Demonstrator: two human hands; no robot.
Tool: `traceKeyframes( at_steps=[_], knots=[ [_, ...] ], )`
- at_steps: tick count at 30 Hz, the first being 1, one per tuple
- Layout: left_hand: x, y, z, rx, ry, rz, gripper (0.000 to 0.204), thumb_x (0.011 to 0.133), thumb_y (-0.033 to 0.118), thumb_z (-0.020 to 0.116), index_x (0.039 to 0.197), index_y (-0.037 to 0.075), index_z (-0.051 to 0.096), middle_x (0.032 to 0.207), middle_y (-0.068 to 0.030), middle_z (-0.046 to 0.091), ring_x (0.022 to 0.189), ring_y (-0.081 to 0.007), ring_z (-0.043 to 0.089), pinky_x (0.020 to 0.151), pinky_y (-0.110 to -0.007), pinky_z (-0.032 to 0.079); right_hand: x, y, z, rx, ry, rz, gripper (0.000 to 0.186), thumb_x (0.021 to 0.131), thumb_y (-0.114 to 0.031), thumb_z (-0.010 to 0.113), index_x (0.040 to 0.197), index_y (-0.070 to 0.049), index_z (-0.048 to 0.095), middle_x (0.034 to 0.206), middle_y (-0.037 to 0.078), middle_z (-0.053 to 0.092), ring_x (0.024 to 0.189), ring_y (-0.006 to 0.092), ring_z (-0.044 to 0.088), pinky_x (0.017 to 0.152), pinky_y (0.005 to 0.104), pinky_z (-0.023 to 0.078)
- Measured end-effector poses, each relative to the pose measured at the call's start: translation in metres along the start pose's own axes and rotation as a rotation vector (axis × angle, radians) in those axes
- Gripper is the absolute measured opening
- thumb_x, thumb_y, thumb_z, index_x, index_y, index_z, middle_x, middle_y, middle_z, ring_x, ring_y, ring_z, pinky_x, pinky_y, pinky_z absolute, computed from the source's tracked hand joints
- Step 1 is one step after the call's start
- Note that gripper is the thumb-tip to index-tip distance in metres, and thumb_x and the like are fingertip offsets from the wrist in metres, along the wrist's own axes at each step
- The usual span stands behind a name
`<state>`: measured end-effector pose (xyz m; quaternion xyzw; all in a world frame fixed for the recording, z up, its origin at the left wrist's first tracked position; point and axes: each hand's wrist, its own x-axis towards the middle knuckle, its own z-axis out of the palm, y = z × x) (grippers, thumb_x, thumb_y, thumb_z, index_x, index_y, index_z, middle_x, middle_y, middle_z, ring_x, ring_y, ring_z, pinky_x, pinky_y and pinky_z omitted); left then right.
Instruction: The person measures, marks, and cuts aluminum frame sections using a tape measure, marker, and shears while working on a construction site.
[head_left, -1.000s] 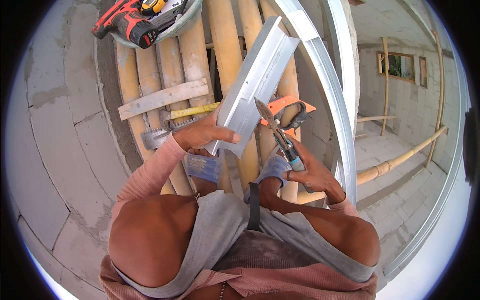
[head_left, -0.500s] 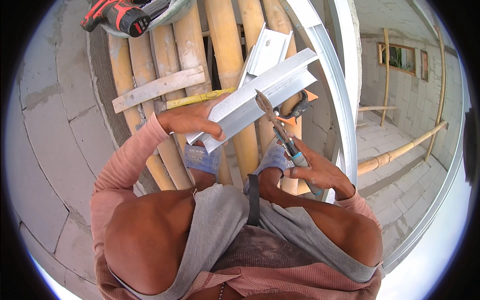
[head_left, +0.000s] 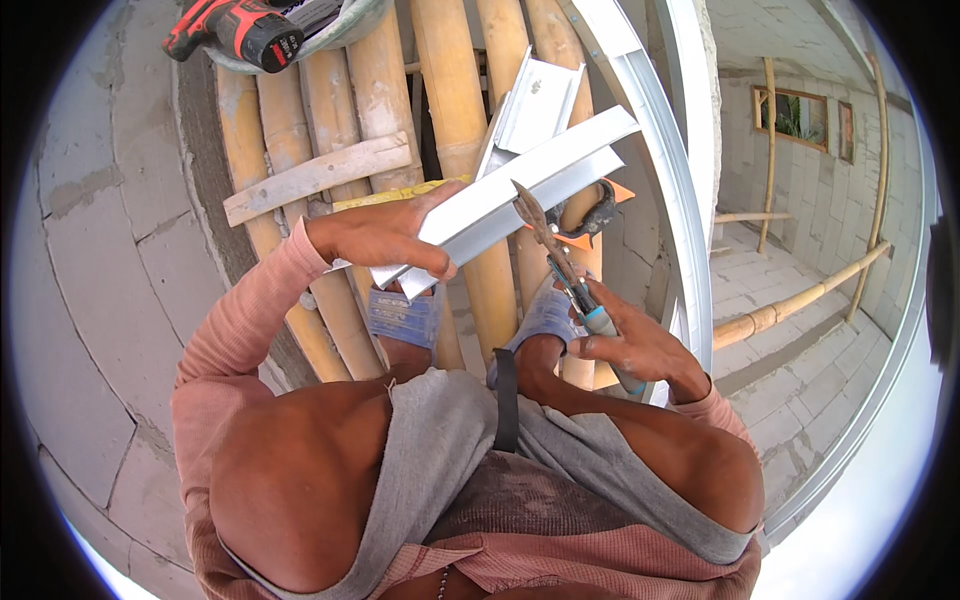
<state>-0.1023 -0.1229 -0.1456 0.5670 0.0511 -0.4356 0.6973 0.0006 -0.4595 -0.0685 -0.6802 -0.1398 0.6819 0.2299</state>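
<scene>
My left hand (head_left: 390,238) is closed around the near end of a short silver metal channel (head_left: 540,180), thumb on its near side. The channel slants up to the right above the bamboo poles. In my right hand (head_left: 635,340) is a pair of tin snips (head_left: 557,255) with worn brown blades and grey-blue handles. The blades point up and left, their tip beside the channel's lower flange; I cannot tell if they touch it. Under the channel, partly hidden, lies a yellow-handled hammer (head_left: 400,193). More metal channel offcuts (head_left: 540,100) rest just beyond it.
Bamboo poles (head_left: 445,70) form the platform under my blue sandals (head_left: 405,318). A wooden strip (head_left: 318,178) lies across them. A red and black cordless drill (head_left: 235,32) sits in a bucket at top left. An orange and black tool (head_left: 600,210) is near the curved metal frame (head_left: 665,150) on the right.
My left hand has tilted the channel slightly, so its upper face shows brighter and its lower flange looks narrower. The snips in my right hand have barely moved.
</scene>
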Motion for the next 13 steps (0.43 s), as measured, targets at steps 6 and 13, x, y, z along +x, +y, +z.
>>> traceKeyframes(
  at_steps=[6,13],
  knots=[
    [0.0,0.004,0.003,0.031,0.032,0.033,0.094,0.078,0.035,0.074,0.153,0.0,0.031,0.111,-0.0128,0.06,0.102,-0.0211,0.059,0.088,-0.033,0.05,-0.001,-0.006,0.002,-0.034,0.054,-0.01,0.098,0.088,-0.044,0.068,0.157,0.009,0.024,0.16,0.032,0.033,0.151,0.0428,0.031,0.122,0.0426,0.028],
    [-0.004,0.022,0.004,0.101,0.032,-0.021,0.096,0.078,0.039,0.073,0.154,-0.002,0.029,0.122,-0.0179,0.056,0.113,-0.0251,0.055,0.097,-0.035,0.047,0.0,-0.007,0.004,0.031,0.137,0.058,0.083,0.086,-0.03,0.073,0.158,-0.01,0.038,0.147,0.015,0.056,0.137,0.0309,0.051,0.117,0.0405,0.034]
  ],
)
